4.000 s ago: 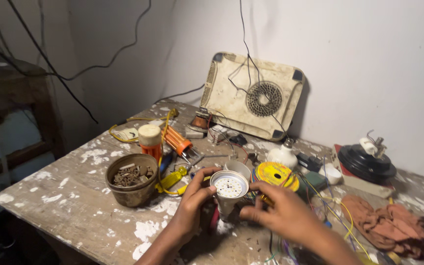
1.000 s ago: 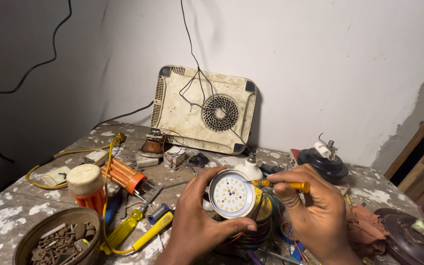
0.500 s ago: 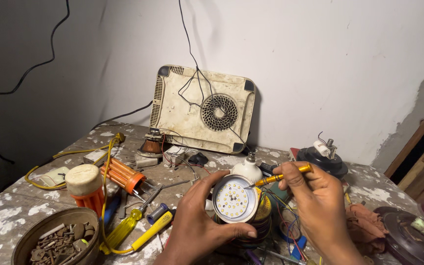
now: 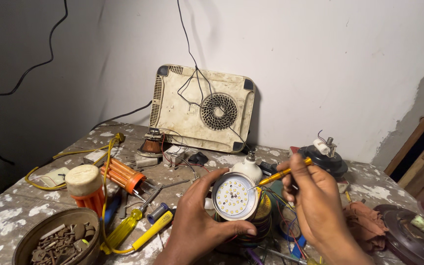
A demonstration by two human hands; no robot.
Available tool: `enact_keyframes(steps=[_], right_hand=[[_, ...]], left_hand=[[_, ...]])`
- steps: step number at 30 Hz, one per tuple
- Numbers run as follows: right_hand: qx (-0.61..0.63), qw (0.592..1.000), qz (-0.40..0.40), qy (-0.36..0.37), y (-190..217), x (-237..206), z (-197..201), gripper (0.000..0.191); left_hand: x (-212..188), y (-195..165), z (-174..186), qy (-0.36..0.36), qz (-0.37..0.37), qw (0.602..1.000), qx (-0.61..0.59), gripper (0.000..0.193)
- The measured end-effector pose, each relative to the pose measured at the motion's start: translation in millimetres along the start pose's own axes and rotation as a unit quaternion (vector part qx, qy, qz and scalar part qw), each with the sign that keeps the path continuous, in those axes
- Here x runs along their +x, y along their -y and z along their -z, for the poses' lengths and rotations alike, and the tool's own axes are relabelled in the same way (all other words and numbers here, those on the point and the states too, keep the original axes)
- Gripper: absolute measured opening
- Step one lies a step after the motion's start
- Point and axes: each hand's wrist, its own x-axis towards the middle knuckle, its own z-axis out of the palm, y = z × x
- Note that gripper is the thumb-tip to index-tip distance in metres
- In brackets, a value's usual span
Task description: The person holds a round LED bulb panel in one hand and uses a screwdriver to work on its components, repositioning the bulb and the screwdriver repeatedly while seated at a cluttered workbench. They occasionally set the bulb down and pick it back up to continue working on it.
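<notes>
At the table's (image 4: 6,216) near edge, the left hand (image 4: 199,221) grips a round lamp board (image 4: 234,196), face up toward the camera. The right hand (image 4: 315,201) pinches a yellow screwdriver (image 4: 280,174), tip touching the board's rim. Near the left corner sits a bowl of screws (image 4: 57,240). A cooker base (image 4: 202,108) leans against the far wall.

The bench (image 4: 6,216) is a worn brown top blotched with white paint, running from the lower left of the frame to the wall. At lower left stand a tin of rusty bits (image 4: 57,240) and an orange coil (image 4: 87,189), with yellow screwdrivers (image 4: 138,230) just right of them and a yellow cable (image 4: 60,162) looping behind. A dirty white cooker base (image 4: 199,110) leans on the wall at centre; a black motor (image 4: 325,157) and a rag (image 4: 364,221) lie at right.
</notes>
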Motion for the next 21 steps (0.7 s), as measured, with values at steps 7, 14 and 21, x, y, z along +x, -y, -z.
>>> enact_keyframes(steps=[7, 14, 21], right_hand=[[0.067, 0.997, 0.047, 0.006, 6.4, -4.0, -4.6, 0.038], [-0.173, 0.972, 0.129, 0.091, 12.1, -21.1, -13.4, 0.028], [-0.473, 0.827, 0.244, 0.180, 18.6, -39.1, -37.3, 0.038]], left_hand=[[2.4, 2.2, 2.5, -0.020, 0.002, 1.000, 0.013, 0.111], [3.5, -0.4, 5.2, -0.017, -0.027, 0.999, 0.043, 0.113], [1.8, -2.6, 5.3, 0.028, -0.057, 0.997, 0.035, 0.111]])
